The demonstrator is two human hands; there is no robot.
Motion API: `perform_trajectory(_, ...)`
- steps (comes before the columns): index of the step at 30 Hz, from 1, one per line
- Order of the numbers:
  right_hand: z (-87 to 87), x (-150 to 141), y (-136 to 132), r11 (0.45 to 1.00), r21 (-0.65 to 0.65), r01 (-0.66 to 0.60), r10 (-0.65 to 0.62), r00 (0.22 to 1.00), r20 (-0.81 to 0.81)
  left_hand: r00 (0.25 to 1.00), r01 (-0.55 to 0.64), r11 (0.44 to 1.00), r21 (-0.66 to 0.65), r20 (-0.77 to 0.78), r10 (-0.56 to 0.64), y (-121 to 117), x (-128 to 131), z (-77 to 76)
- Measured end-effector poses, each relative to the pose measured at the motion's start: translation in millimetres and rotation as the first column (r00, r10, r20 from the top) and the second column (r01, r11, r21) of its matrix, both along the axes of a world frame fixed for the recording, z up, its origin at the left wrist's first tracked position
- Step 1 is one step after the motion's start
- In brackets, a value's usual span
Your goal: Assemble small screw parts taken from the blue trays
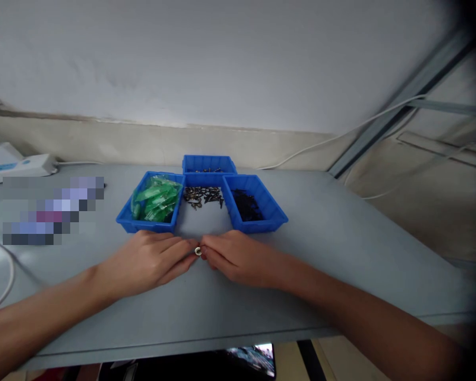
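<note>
Near the front middle of the table, my left hand (154, 260) and my right hand (238, 257) meet fingertip to fingertip. Both are closed in a pinch on one small ring-shaped metal part (198, 251), whose round open end faces me. The fingers cover the rest of it, so its exact kind cannot be made out. Just beyond the hands lie several small dark and brassy metal pieces (203, 196) in a loose pile. A blue bin (127, 225) of green plastic packets (158, 198) stands beyond my left hand. Beyond my right hand is a blue bin (277, 214) of small black parts (248, 205).
A third blue bin (209, 163) with small metal pieces stands at the back, near the wall. To the left are a white power strip (35, 166) and a pixelated object (55, 209). A white cable (301, 151) runs toward the metal frame (365, 132) at right.
</note>
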State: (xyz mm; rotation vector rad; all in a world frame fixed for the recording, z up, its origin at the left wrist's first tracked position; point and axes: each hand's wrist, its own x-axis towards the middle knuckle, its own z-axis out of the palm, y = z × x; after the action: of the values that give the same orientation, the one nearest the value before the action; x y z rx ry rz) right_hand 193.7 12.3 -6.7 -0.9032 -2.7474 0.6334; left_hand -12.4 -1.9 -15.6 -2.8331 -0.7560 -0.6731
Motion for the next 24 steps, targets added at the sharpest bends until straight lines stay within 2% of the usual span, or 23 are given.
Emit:
perform_trajectory(5, -0.5, -0.6, -1.1, 1.000, 0.015, 0.014, -0.014, 1.000, 0.007, 0.999, 0.027, 1.000, 0.014, -0.020, -0.026, -0.9, 1.5, 2.5)
perform_trajectory(10, 2.5, -1.2, -1.5, 0.996, 0.069, 0.059, -0.059, 0.998, -0.009, 0.999, 0.001, 1.000, -0.012, -0.047, -0.002, -1.1, 1.3, 1.7)
perform_trajectory(19, 4.9, -0.6, -4.6, 0.998, -0.005, 0.058, -0.058, 0.996, -0.066, 0.999, -0.008, 1.000, -0.028, -0.048, 0.007, -0.5, 0.9, 1.4)
perform_trajectory(24, 2.9, -1.3, -2.6, 0.997, 0.007, 0.083, -0.083, 0.995, -0.054, 0.995, -0.018, 1.000, -0.022, -0.099, 0.016, -0.9, 1.6, 1.9)
